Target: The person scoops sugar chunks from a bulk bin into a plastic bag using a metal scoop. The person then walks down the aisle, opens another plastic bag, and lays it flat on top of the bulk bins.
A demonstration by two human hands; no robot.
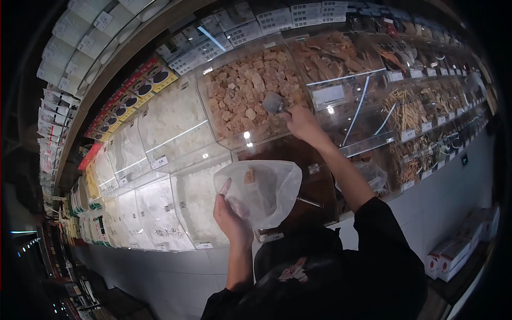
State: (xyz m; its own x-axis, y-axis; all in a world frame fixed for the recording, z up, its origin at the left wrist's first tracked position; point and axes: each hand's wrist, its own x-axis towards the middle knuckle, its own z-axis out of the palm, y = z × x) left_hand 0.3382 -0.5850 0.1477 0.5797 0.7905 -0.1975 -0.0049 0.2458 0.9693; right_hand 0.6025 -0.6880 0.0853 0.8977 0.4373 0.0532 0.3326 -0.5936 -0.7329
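My left hand (230, 221) grips a clear plastic bag (280, 200) by its left side, and the bag's mouth gapes open. Something small and orange-brown shows inside or through the plastic; which, I cannot tell. With my right hand (304, 124) I hold a small grey scoop (273, 103) by its handle. The scoop is over a clear bin of amber rock sugar lumps (234, 85), close to the lumps. Whether anything lies in the scoop is not clear. Below the bag is a bin of dark brown contents (314, 184), with a metal handle (310, 202) sticking out.
White crystals (173, 114) fill bins on the left, with white powder (157, 213) lower down. Dried brown slices (336, 56) and stick-like dried goods (402, 109) sit to the right. Boxes (274, 21) line the back. Clear bin walls and lids stand around my hands.
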